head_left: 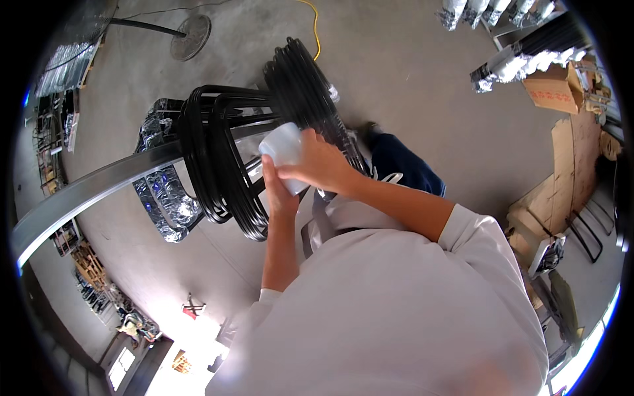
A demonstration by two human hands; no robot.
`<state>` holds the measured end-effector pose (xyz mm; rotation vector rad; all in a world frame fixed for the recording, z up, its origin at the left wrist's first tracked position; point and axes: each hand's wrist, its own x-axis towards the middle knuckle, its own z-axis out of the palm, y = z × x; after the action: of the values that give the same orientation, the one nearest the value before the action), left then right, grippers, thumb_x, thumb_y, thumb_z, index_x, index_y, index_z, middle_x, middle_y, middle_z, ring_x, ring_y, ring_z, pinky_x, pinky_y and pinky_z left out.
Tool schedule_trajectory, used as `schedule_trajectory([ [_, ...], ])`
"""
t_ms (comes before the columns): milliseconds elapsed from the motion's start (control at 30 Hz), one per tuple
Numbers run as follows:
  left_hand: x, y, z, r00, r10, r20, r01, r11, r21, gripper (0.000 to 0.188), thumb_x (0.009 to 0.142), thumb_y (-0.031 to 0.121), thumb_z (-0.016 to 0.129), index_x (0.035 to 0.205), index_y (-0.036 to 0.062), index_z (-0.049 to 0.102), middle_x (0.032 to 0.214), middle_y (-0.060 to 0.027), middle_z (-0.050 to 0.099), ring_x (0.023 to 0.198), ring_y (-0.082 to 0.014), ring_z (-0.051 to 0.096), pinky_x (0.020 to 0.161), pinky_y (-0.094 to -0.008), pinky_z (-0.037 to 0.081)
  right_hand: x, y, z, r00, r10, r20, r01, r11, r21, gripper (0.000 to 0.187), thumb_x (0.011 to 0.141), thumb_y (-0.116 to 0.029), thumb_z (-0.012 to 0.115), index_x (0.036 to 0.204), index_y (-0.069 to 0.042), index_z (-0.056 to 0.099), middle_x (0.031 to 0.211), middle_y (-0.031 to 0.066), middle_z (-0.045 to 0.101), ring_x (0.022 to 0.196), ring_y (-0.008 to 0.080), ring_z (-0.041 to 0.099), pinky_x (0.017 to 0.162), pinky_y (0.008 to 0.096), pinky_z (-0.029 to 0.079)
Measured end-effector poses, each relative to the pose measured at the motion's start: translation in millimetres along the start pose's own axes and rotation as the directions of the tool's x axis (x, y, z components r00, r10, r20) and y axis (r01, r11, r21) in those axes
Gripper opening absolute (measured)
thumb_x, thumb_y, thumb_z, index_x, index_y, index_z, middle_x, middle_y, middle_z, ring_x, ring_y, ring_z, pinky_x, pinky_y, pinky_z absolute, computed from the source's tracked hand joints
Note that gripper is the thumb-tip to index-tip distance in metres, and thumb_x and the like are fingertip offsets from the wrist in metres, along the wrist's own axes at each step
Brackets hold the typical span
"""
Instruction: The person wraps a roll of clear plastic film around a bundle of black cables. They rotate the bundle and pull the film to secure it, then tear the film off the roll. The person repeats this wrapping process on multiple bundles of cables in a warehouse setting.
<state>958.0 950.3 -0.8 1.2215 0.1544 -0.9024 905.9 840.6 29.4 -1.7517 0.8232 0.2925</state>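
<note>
**Both hands on one film roll, black tubing all around**

So the white film roll (281, 145) is up in front of the person's body, tilted, right by the black tubes. Left hand (281, 193) is gripping it from the lower side, thumb up along the near edge. Right hand (321, 164) is wrapped around the other side, thumb pointing across toward the left one. Can't really see the fingers tucked behind the roll.

Just left of it there's a thick bunch of bent black tubes (198, 148) by a shiny metal rail (99, 179), and just beyond the roll a second tube bundle (300, 92), kinda blurry. Further left, a wrapped bundle (175, 204) in crinkly clear plastic.

Past the second bunch, a dark blue trouser leg (406, 165). Farther out on the concrete floor (422, 79): a yellow cable (317, 30) and a round stand base (191, 37). Over on the right edge, a cardboard box (553, 91) and some flat cardboard (558, 165).
</note>
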Motion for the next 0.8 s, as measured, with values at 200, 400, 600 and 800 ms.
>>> schedule_trajectory([
  [200,11.9,2.7,-9.6,0.988,-0.141,0.067,0.149,0.979,-0.14,0.061,0.083,0.048,0.045,0.123,0.0033,0.039,0.117,-0.0123,0.049,0.106,-0.0254,0.05,0.09,-0.0389,0.041,45.0,30.5,4.0,0.953,-0.302,0.025,0.263,0.785,-0.56,0.065,0.074,-0.05,0.055,0.11,0.003,0.042,0.105,0.0287,0.047,0.094,0.0395,0.05,0.079,0.0426,0.043],
  [400,18.6,-8.9,-16.5,0.991,-0.098,0.09,0.122,0.941,-0.317,0.055,0.082,0.044,0.047,0.12,0.0035,0.042,0.109,-0.0118,0.053,0.097,-0.0244,0.054,0.083,-0.0378,0.046,119.1,-27.0,-43.3,0.889,-0.052,-0.455,-0.185,0.868,-0.46,0.098,0.068,-0.055,0.058,0.138,-0.01,0.006,0.137,0.0296,0.004,0.126,0.0421,0.014,0.092,0.0618,0.023],
  [600,34.7,-9.3,-28.3,0.983,-0.126,0.13,0.163,0.929,-0.332,0.059,0.08,0.047,0.047,0.119,0.003,0.043,0.107,-0.0126,0.053,0.095,-0.0238,0.055,0.081,-0.0379,0.047,142.4,-35.6,-28.2,0.908,-0.141,-0.395,-0.162,0.751,-0.64,0.086,0.066,-0.037,0.06,0.136,-0.014,0.016,0.13,0.0328,0.016,0.105,0.0416,0.035,0.079,0.0493,0.035],
  [800,137.0,-97.0,-74.4,0.924,-0.38,0.05,0.374,0.922,0.101,0.048,0.08,0.042,0.051,0.109,0.003,0.054,0.098,-0.0115,0.059,0.088,-0.0226,0.059,0.077,-0.036,0.048,138.7,-26.3,-13.6,0.818,-0.337,-0.466,-0.082,0.735,-0.674,0.081,0.058,-0.029,0.067,0.129,-0.014,0.029,0.114,0.0296,0.03,0.091,0.0385,0.041,0.07,0.0428,0.041],
])
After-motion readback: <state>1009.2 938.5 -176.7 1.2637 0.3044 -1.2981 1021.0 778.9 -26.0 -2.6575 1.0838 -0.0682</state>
